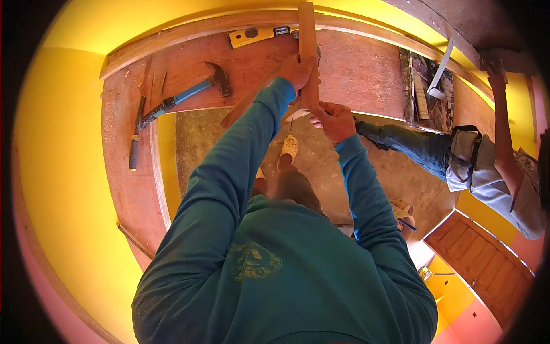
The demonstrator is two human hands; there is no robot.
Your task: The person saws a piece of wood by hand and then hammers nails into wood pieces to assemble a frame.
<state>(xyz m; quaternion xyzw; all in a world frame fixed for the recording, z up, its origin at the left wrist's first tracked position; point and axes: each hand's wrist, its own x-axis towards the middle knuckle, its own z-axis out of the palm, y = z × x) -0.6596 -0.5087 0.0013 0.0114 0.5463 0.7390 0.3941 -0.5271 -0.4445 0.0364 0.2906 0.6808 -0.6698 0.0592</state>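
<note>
Plank (308, 40) up at top centre of the head view, and it's standing lengthwise there, its far end poking over the worktop's (361, 74) back edge, its near end out past the front! Left hand (298, 71) is wrapped on it around mid-length, fingers curled in firmly; right hand (333, 121) has the near end pinched between thumb and fingers, just right of centre. A strip (234, 117) of wood runs slantwise beneath the left forearm, partly hidden by the sleeve.

Over to upper left: hammer (189, 92), blue handle, claw head towards the plank, and a slim tool (134, 152) by its grip end; whether those two touch, I can't tell. Higher up, a yellow level (252, 36) lies left of the plank, close by. Upper right, a battered tray (409, 86) with wood scraps (421, 100) inside. And at the right side, a co-worker (492, 195) in a grey top, one arm reaching up, while a brown door (481, 261) fills the lower right.
</note>
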